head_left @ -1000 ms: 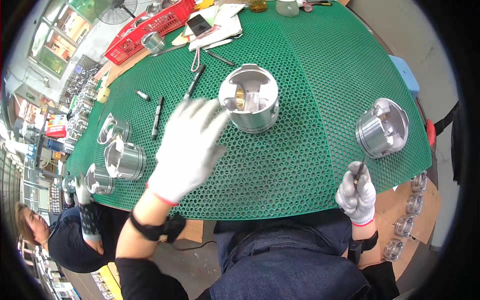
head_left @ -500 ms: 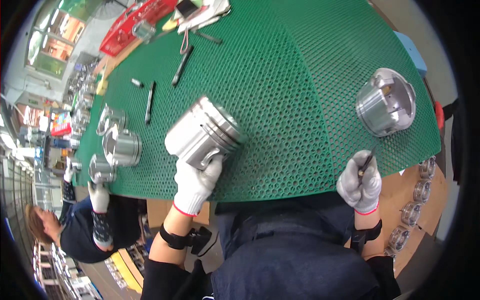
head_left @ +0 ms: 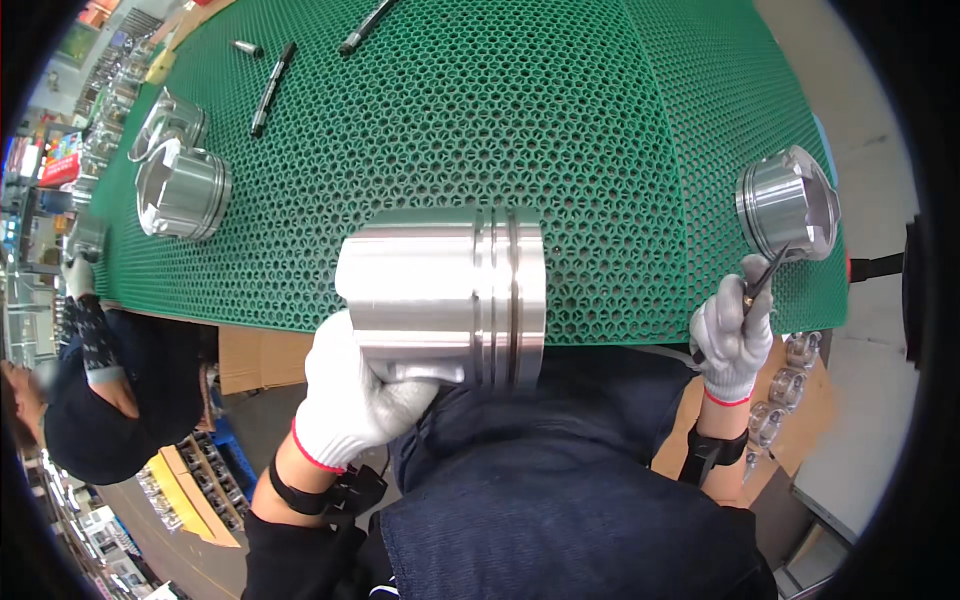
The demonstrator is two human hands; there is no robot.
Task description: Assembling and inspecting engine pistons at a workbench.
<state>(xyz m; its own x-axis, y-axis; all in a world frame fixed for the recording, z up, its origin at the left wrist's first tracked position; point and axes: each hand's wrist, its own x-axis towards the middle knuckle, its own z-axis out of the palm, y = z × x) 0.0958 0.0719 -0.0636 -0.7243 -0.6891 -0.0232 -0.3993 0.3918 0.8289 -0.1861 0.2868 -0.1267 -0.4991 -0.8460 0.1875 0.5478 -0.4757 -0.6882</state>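
My gloved left hand [head_left: 345, 405] grips a large silver piston [head_left: 420, 285] from below, its thumb by the pin hole. The piston lies on its side in the air, its ring grooves toward the right. A slim dark pointed tool [head_left: 771, 272] with a small brass-coloured spot is held in my gloved right hand [head_left: 732, 330], fingers closed around it. Its exact kind cannot be made out. Just beyond the tool's tip another piston [head_left: 780, 205] sits tilted on the green mat [head_left: 600, 180]; the tip overlaps its edge in view, and contact cannot be told.
At the far left stand more pistons [head_left: 190, 195]. Pens [head_left: 272, 90] and a small cap [head_left: 246, 47] lie toward the back of the mat. A co-worker [head_left: 110, 390] is at the left. Several pistons [head_left: 788, 386] rest on cardboard at lower right.
The held piston has come nearer and turned level, its grooved end now facing right. My right hand has shifted slightly, the tool now pointing up toward the right piston. The whole view has shifted.
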